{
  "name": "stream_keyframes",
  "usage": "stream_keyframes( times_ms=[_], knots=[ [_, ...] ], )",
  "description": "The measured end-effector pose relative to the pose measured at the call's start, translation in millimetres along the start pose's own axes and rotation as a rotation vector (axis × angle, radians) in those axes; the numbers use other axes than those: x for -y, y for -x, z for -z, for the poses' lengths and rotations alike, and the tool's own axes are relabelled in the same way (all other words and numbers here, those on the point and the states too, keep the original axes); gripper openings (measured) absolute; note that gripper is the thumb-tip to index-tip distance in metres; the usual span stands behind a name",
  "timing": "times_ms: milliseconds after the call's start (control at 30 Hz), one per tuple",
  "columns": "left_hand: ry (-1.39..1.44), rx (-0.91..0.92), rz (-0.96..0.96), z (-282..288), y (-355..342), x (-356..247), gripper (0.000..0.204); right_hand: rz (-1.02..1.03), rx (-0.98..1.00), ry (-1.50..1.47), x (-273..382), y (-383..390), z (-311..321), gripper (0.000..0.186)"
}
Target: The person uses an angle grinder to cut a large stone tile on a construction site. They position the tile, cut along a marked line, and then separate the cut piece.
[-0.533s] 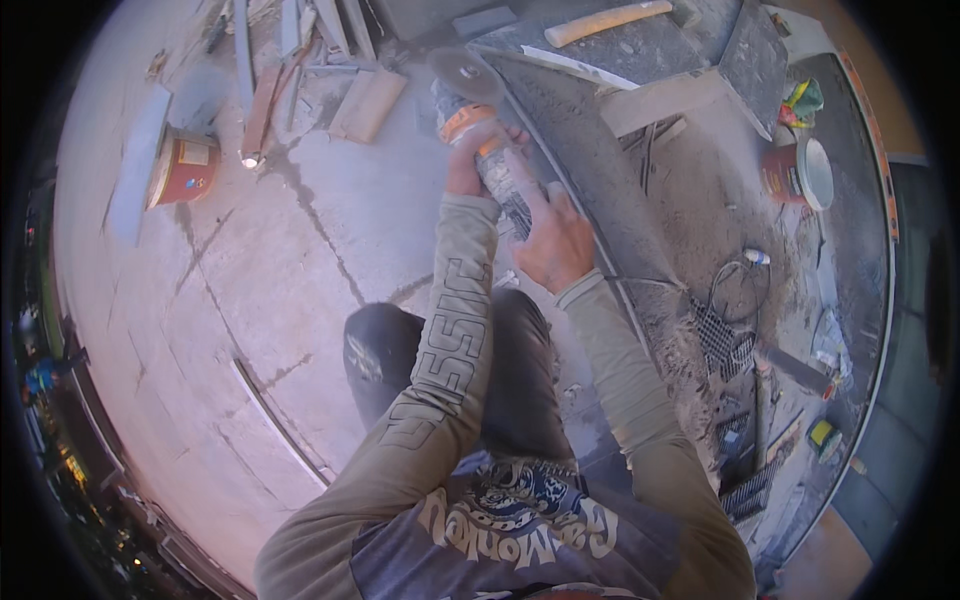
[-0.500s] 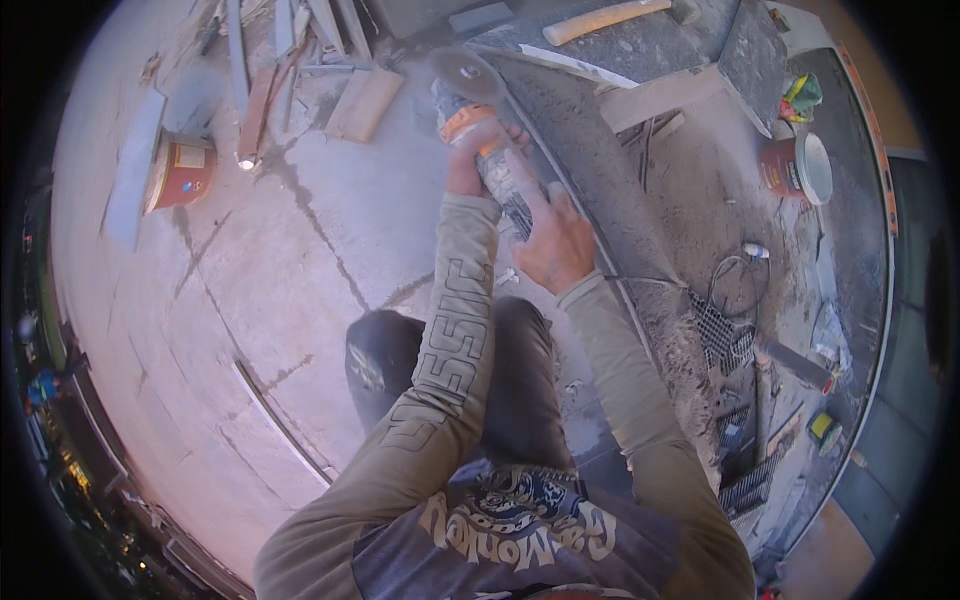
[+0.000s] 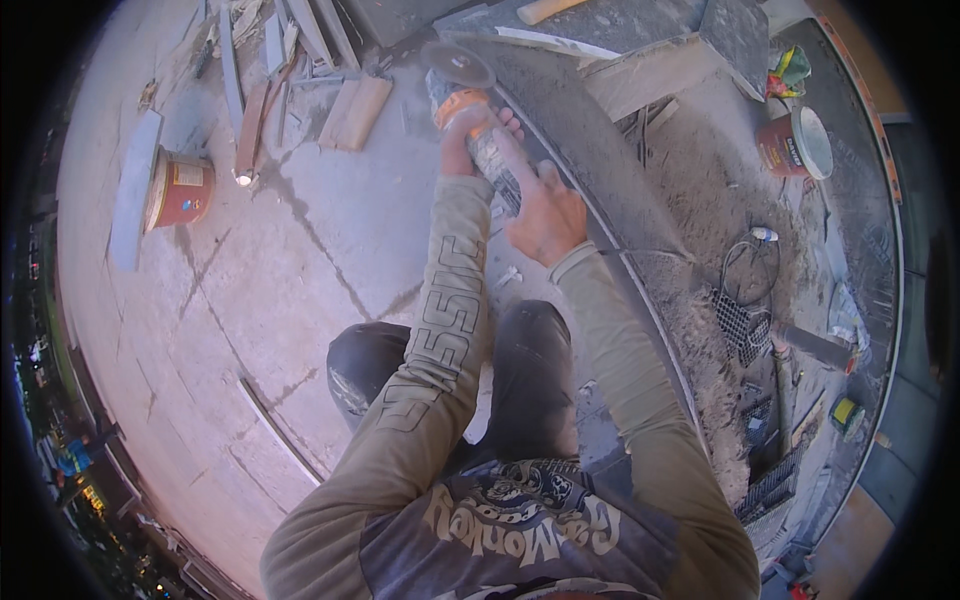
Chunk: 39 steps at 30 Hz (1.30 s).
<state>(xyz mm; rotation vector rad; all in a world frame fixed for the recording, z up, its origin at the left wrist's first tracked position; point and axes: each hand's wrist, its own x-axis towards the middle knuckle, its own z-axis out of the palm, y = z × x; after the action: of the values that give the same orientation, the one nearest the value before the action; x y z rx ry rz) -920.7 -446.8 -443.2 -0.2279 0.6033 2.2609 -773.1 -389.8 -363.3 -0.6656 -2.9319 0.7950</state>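
Note:
Both of my hands are wrapped round an angle grinder [image 3: 491,153] with an orange collar and a dusty grey body. Closest to the disc, my left hand [image 3: 461,142] grips the front part, its fingertips showing on the far side. Behind it, my right hand [image 3: 548,218] is closed on the rear of the body. The round cutting disc [image 3: 458,64] points away from me, beside a long thin edge strip [image 3: 545,140] that borders a dusty trench. Whether the disc touches that edge I cannot tell.
A red-brown bucket [image 3: 181,190] stands at left, another bucket [image 3: 796,145] at right. Boards [image 3: 312,35] and a wooden block [image 3: 356,112] lie at the far left. A grey slab [image 3: 650,75] rests beyond the trench. A cable [image 3: 645,252] and black grating [image 3: 742,325] lie at right.
My view has shifted slightly, so the surroundings sit a little differently in the picture. My right hand and the grinder appear slightly lower left relative to the edge; both hands keep their grip.

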Motion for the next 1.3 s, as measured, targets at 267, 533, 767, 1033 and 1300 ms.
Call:
stream_keyframes(
  times_ms=[267, 533, 767, 1033, 1300],
  knots=[
    [-0.038, -0.010, -0.025, 8, 25, 28, 0.043, -0.040, 0.053, -0.030, -12, 36, 3, 0.103],
    [-0.059, -0.031, -0.030, 2, 49, 49, 0.045, -0.042, 0.064, -0.055, -22, 65, 16, 0.101],
    [-0.060, -0.014, -0.024, -1, 66, 64, 0.044, -0.043, 0.055, -0.080, -32, 84, 19, 0.097],
    [-0.094, -0.067, -0.014, -3, 81, 89, 0.046, -0.026, 0.060, -0.078, -51, 107, 23, 0.102],
    [-0.071, -0.031, -0.006, -4, 94, 101, 0.044, -0.015, 0.048, -0.119, -56, 125, 31, 0.102]
  ],
)
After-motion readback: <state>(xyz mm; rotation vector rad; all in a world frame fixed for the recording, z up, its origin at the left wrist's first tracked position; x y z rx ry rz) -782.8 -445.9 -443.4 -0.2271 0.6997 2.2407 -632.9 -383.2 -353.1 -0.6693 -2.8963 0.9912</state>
